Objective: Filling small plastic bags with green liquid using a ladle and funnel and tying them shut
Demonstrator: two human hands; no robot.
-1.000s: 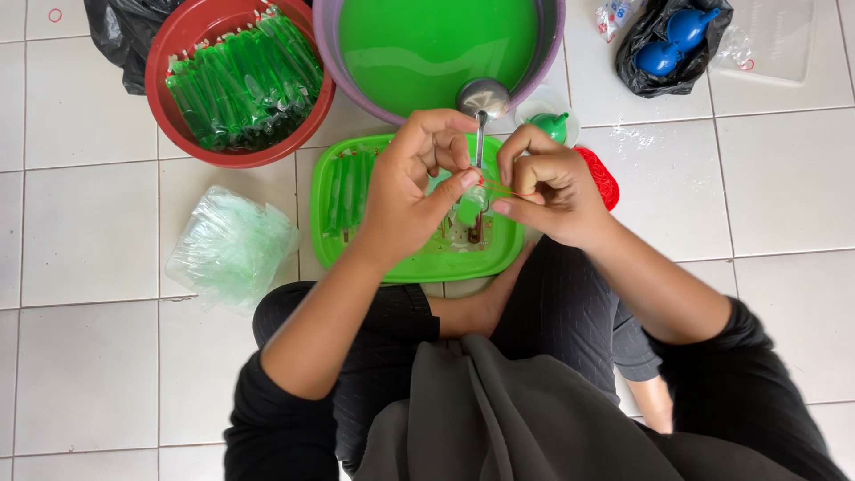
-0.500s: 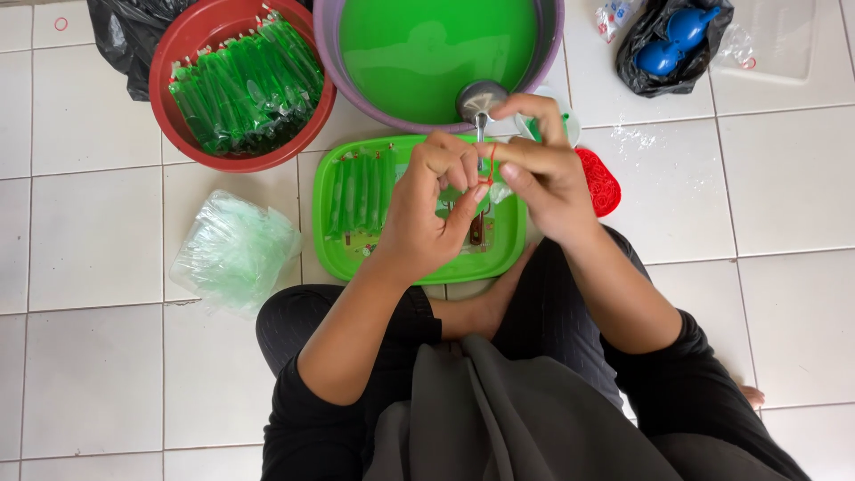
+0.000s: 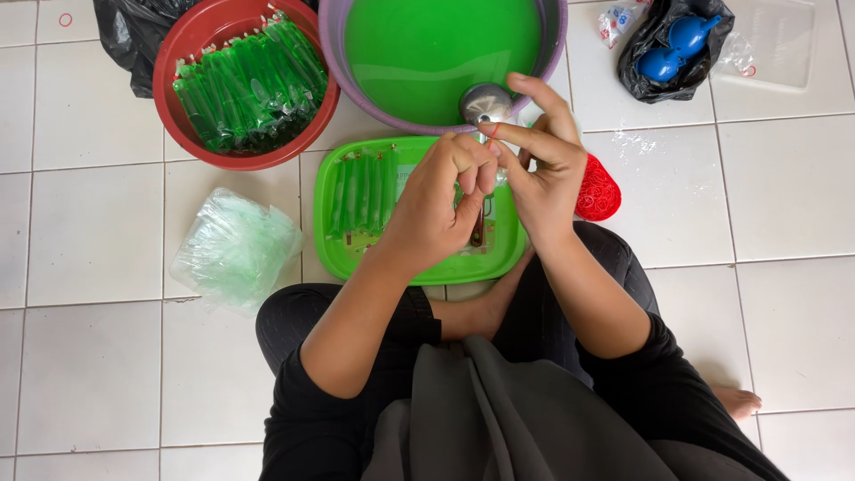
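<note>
Both hands meet above a green tray (image 3: 356, 263) in front of my crossed legs. My left hand (image 3: 436, 205) is curled, pinching the top of a thin plastic tube of green liquid, mostly hidden behind the fingers. Its fingertips touch my right hand (image 3: 539, 165), which pinches a red rubber band (image 3: 492, 132) at the tube's top. Several filled green tubes (image 3: 361, 191) lie side by side on the tray's left half. A metal ladle (image 3: 485, 102) rests with its bowl on the rim of a purple basin (image 3: 331, 62) of green liquid.
A red basin (image 3: 174, 116) full of tied green tubes stands at the far left. A stack of empty clear bags (image 3: 236, 249) lies left of the tray. A pile of red rubber bands (image 3: 598, 189) sits right of it. A black bag with blue objects (image 3: 677, 44) is far right.
Both hands have lifted slightly toward the purple basin and closed in on each other. The right hand's fingers now stretch up near the ladle's bowl.
</note>
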